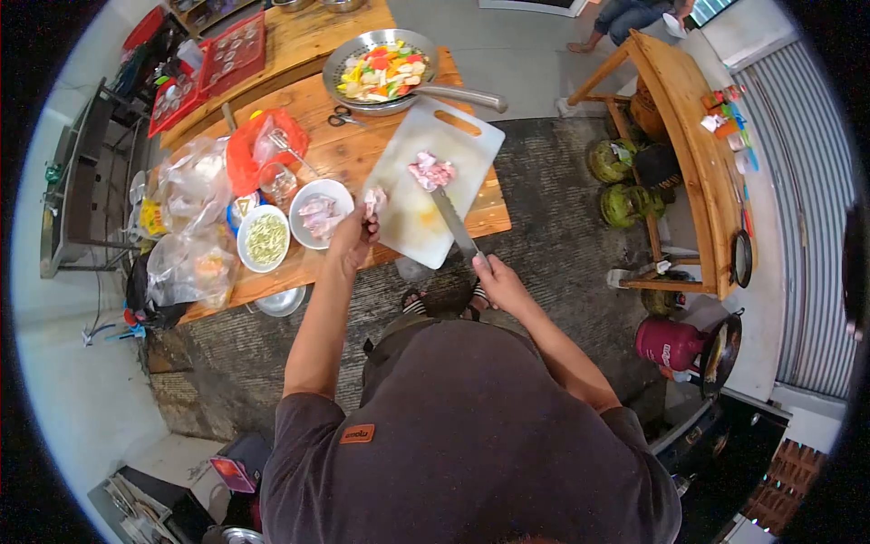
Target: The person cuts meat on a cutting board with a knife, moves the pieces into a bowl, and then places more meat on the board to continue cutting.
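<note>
My left hand (356, 238) pinches a piece of pale raw meat (374, 200) at the left edge of the white cutting board (399, 172). Beside it is a white bowl (306, 238) with more pale meat pieces. My right hand (498, 283) is closed around the handle of a large knife (456, 222) over the board's right side. The blade's tip reaches a small heap of pink raw meat (431, 170) in the middle of the board. Another white bowl (264, 264) holds pale green shreds (266, 238). Behind the board, a metal colander (339, 68) holds cut colourful vegetables (381, 72).
Scissors (343, 117) lie near the colander. Plastic bags (192, 179) and an orange bag (245, 154) crowd the table's left. Green gas cylinders (625, 206) stand under a wooden table (680, 118) at right. A seated person (625, 16) is at the top right.
</note>
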Available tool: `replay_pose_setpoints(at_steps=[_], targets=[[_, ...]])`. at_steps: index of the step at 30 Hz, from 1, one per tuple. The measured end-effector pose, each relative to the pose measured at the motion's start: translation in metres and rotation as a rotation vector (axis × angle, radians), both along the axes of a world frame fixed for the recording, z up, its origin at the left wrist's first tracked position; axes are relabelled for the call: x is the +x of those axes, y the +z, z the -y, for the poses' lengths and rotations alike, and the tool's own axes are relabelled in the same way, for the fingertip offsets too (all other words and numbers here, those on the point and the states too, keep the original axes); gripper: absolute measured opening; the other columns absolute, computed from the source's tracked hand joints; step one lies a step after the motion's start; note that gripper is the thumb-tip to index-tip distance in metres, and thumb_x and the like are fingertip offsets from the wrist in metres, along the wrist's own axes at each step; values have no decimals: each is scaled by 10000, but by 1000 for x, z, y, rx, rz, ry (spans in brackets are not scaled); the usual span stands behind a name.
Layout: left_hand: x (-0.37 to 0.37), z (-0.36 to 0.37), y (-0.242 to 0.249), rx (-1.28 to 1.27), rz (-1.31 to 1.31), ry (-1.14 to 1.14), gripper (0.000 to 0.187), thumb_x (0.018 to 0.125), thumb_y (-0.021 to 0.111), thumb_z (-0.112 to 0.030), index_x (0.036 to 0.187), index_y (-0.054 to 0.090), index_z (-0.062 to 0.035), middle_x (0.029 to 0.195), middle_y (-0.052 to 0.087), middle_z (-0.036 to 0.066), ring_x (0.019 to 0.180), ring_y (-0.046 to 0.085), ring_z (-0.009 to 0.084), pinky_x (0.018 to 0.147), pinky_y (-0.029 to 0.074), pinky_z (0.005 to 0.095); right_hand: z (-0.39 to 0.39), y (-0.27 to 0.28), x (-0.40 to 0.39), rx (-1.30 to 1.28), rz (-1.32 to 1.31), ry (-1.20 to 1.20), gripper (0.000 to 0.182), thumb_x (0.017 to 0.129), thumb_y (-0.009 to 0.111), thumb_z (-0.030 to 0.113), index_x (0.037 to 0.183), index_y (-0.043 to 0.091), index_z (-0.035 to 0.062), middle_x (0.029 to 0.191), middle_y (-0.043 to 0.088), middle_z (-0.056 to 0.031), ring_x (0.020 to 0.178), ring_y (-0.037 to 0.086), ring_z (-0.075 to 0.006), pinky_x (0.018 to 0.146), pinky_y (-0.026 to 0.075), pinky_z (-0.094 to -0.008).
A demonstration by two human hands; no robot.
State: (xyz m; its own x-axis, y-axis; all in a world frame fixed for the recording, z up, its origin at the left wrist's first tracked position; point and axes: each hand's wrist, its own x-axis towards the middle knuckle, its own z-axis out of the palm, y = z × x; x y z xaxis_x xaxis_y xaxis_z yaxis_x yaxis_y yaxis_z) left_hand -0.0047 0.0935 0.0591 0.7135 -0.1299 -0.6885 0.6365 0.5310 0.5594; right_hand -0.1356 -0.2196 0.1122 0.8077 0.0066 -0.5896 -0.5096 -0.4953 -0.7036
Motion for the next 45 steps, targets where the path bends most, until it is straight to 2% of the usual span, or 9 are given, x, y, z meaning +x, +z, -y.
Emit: replay_pose_setpoints(at_steps=[8, 12, 14, 17, 27, 32, 39, 41, 45], targets=[[16, 62, -49, -56, 45, -114, 307, 1097, 428, -358, 978, 563, -109, 775, 569, 14, 658, 535, 129, 545, 404, 280, 20, -13, -2, 28, -22, -36, 591, 1047, 442, 577, 1028, 546, -4, 748, 605, -131, 572, 624, -271, 529, 499, -402], [10, 58, -71, 677, 138, -422, 475, 1031, 507, -486, 1010, 631, -28, 919, 667, 141, 815, 669, 272, 686, 525, 428, 21, -9, 1, 9, -104, -25, 576, 1051, 434, 573, 1004, 539, 8, 749, 605, -126, 654, 634, -282, 614, 508, -437], [-7, 66, -53, 1492, 522, -533, 472, 980, 607, -476, 1071, 653, -15, 950, 674, 172, 825, 661, 350, 781, 547, 457, 26, -24, -2, -6, -18, 2, 573, 1053, 424, 580, 1011, 531, 19, 721, 587, -106, 639, 621, -261, 595, 502, -423], [-8, 75, -43, 1601, 825, -232, 450, 912, 699, -414, 1084, 678, 0, 980, 667, 218, 896, 652, 398, 829, 533, 475, 23, -28, -4, 76, 14, -48, 428, 1083, 452, 484, 944, 491, 81, 590, 412, 31, 465, 400, -80, 415, 352, -280], [8, 79, -61, 1280, 588, -179, 252, 901, 708, -256, 987, 703, -20, 889, 676, 160, 906, 646, 369, 788, 533, 478, 21, -27, -3, 76, -10, -26, 409, 1093, 440, 463, 955, 492, 82, 588, 415, 27, 458, 394, -84, 424, 342, -285], [-5, 79, -74, 1328, 742, 11, 181, 914, 672, -152, 1050, 709, -39, 1027, 665, 179, 966, 618, 380, 871, 514, 464, 18, -31, -4, 62, 25, -3, 410, 1092, 446, 460, 953, 501, 78, 592, 422, 26, 466, 405, -88, 429, 346, -284], [-19, 83, -58, 1417, 882, -138, 269, 903, 689, -145, 1148, 716, -35, 1046, 660, 152, 1005, 600, 358, 891, 507, 448, 23, -48, 2, 29, 101, 63, 416, 1084, 471, 459, 934, 511, 74, 609, 470, 1, 485, 447, -96, 452, 372, -296], [-16, 84, -63, 1438, 815, -173, 293, 886, 719, -167, 1149, 725, -39, 1054, 664, 141, 1008, 601, 352, 892, 510, 439, 18, -18, 13, -107, 95, 146, 513, 1046, 483, 523, 1007, 546, 15, 893, 672, -259, 896, 665, -476, 787, 508, -497], [-24, 89, -61, 1507, 784, -118, 277, 879, 706, -161, 1129, 729, -45, 1039, 666, 118, 1000, 600, 335, 887, 507, 423, 12, 14, 36, -115, 195, 247, 476, 1047, 501, 495, 1027, 544, 21, 881, 672, -266, 887, 665, -486, 767, 505, -511]])
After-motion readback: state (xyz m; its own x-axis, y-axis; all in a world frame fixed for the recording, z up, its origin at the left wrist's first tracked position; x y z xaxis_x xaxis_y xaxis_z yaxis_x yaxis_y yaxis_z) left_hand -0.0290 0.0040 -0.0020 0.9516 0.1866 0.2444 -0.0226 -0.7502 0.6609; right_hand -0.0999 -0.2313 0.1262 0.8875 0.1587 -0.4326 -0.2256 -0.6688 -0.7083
